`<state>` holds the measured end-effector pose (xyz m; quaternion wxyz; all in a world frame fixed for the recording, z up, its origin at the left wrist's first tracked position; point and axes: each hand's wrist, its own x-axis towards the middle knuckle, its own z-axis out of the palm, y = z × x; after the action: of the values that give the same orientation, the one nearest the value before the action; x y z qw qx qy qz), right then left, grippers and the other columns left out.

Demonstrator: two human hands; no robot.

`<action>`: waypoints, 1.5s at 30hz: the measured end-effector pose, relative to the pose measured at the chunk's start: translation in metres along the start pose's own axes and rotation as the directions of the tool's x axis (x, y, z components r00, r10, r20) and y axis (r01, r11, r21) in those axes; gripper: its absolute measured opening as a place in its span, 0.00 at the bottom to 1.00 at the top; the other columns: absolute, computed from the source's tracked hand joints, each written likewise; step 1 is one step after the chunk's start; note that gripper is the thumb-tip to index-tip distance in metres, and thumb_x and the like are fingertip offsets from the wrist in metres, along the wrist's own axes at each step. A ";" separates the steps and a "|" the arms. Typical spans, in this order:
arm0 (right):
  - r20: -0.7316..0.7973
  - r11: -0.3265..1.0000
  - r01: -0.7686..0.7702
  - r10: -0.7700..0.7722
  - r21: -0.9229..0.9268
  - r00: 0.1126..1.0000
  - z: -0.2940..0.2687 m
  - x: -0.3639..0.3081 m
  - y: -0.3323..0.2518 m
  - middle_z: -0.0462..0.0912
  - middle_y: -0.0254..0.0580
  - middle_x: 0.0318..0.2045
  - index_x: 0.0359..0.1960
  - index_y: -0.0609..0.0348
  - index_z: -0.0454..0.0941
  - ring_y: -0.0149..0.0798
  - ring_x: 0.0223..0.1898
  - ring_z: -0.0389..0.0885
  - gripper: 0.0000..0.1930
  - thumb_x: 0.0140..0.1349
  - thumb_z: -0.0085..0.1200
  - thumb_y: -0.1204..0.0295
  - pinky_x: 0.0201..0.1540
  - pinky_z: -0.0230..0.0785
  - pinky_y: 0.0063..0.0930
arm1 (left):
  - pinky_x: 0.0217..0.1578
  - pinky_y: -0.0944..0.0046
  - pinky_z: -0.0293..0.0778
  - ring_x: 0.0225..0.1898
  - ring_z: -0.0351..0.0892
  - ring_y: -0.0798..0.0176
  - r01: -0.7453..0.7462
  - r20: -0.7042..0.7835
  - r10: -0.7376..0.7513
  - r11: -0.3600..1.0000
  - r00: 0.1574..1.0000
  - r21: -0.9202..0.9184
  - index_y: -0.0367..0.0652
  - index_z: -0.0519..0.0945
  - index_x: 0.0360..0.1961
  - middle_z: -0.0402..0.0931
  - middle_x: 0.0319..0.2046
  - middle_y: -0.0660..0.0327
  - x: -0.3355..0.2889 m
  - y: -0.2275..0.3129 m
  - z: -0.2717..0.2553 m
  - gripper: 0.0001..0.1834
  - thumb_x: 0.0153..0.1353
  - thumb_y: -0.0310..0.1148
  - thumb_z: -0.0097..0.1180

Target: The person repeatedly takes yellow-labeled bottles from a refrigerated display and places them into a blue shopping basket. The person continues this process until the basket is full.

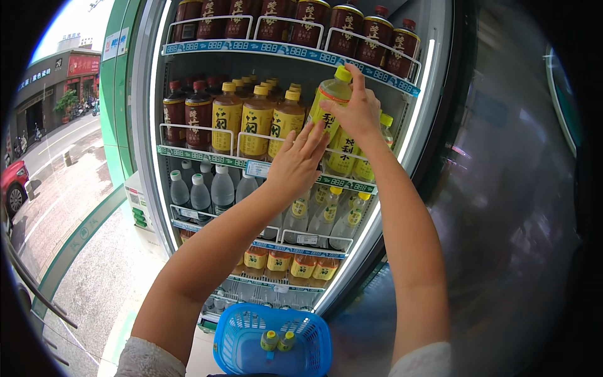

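Observation:
My right hand [358,112] is closed around the upper part of a drink bottle [323,103] with a yellow-green label and cap. This bottle leans at the front of the middle shelf, above the white wire rail. Lower down, my left hand [298,157] lies against its base with the fingers stretched out, hiding the bottom. Bottles with similar labels [342,154] stand upright behind and to the right, partly covered by my right wrist. Just left of my left fingers is a yellow-labelled bottle [284,122] with a yellow cap.
A blue basket [271,313] below holds two small yellow-capped bottles [277,340]. Dark bottles [276,22] fill the shelf above; clear bottles [223,188] stand below. Wire rails edge the shelves. The fridge's door frame [408,125] rises at right, a street [59,147] at left.

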<state>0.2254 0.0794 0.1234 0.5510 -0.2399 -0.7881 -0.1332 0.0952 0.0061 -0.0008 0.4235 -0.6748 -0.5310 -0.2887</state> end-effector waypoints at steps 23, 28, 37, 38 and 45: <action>0.003 0.878 0.195 -0.216 -0.437 0.976 0.033 -0.042 0.019 0.78 0.48 0.53 0.66 0.52 0.65 0.51 0.64 0.67 0.41 0.56 0.63 0.45 0.71 0.42 0.58 | 0.70 0.49 0.54 0.69 0.59 0.48 -0.013 -0.015 0.013 1.000 1.000 0.011 0.37 0.63 0.68 0.61 0.65 0.52 -0.020 0.003 0.024 0.42 0.52 0.36 0.62; -0.092 0.964 0.265 -0.265 -0.012 0.960 0.007 -0.146 -0.013 0.77 0.45 0.42 0.54 0.56 0.74 0.49 0.48 0.74 0.25 0.57 0.66 0.63 0.53 0.65 0.43 | 0.68 0.46 0.56 0.68 0.61 0.47 -0.007 -0.028 0.001 0.974 1.000 -0.225 0.39 0.67 0.65 0.62 0.64 0.51 -0.071 0.021 0.028 0.35 0.54 0.33 0.61; 0.590 0.844 -0.490 0.286 0.218 0.755 0.023 -0.502 -0.053 0.79 0.40 0.22 0.24 0.58 0.77 0.43 0.22 0.77 0.15 0.63 0.63 0.62 0.21 0.66 0.38 | 0.56 0.44 0.68 0.50 0.75 0.48 0.388 0.625 -0.004 0.786 0.781 -0.481 0.41 0.80 0.40 0.77 0.43 0.53 -0.388 0.081 0.050 0.12 0.56 0.32 0.64; 0.732 0.822 -0.562 0.327 0.092 0.598 0.030 -0.540 -0.056 0.82 0.44 0.28 0.31 0.60 0.79 0.47 0.27 0.80 0.11 0.64 0.61 0.64 0.26 0.70 0.38 | 0.54 0.45 0.69 0.48 0.76 0.49 0.466 0.754 0.011 0.781 0.656 -0.416 0.40 0.81 0.35 0.78 0.39 0.53 -0.420 0.093 0.056 0.09 0.58 0.34 0.62; 0.924 0.781 -0.594 0.349 -0.193 0.158 0.091 -0.666 -0.093 0.81 0.60 0.50 0.70 0.59 0.58 0.59 0.47 0.82 0.35 0.65 0.58 0.62 0.45 0.77 0.47 | 0.52 0.42 0.74 0.56 0.73 0.34 0.856 0.988 0.045 0.495 0.148 -0.151 0.40 0.58 0.69 0.63 0.63 0.41 -0.530 0.166 0.080 0.40 0.54 0.25 0.58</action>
<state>0.2887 -0.1103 -0.5249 0.0346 -0.4435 -0.8460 0.2937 0.1074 -0.1863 -0.5279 -0.3858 -0.6026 -0.6841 -0.1416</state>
